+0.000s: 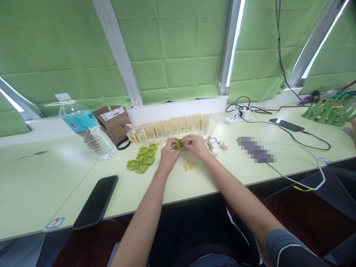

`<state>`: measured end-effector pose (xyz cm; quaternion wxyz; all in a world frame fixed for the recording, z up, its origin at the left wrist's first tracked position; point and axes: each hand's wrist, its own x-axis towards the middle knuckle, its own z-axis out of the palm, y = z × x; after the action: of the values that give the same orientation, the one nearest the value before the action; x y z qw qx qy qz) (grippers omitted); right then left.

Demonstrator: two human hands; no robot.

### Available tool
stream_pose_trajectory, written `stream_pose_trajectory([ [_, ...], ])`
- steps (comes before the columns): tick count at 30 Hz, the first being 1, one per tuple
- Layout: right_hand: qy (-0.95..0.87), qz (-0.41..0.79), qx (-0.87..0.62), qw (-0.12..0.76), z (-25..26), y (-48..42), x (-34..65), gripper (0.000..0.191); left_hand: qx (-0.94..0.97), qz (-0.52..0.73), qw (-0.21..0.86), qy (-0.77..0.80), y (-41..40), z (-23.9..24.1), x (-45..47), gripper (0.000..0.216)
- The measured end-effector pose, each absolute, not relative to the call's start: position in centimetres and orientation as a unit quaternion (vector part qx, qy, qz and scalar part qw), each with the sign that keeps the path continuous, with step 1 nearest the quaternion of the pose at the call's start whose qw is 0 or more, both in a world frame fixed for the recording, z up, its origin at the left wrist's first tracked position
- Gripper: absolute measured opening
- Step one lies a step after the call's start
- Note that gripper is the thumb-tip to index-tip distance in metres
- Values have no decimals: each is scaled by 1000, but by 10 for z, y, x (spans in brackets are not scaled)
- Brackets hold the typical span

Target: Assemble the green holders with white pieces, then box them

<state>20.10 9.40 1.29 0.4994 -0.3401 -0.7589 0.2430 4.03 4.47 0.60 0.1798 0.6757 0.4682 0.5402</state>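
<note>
Over the middle of the table, my left hand (168, 155) and my right hand (198, 147) meet around a small green moulded cup (180, 144). The fingers of both hands are closed on it, hiding much of its shape. To the left of my hands sits a cluster of several like green cups (141, 167). Just below the held one lies a little heap of pale yellow rings or curved strips (190, 165); their exact kind is too small to tell. Several whitish-pink rounded pieces (214, 151) are grouped beyond my right hand.
Behind stands a row of small beige cartons (167, 128). On the left are a large water bottle (86, 128), a brown cardboard box (114, 126), a phone (96, 201) and a pen-like object (33, 154). A power strip (239, 118), cables and another phone (286, 125) lie right.
</note>
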Motion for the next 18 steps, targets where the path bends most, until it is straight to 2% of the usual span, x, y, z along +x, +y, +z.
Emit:
stream_pose_trajectory([
  [18, -792, 180, -370, 451, 19, 90, 204, 9, 675, 542, 193, 462, 43, 7, 42, 41],
])
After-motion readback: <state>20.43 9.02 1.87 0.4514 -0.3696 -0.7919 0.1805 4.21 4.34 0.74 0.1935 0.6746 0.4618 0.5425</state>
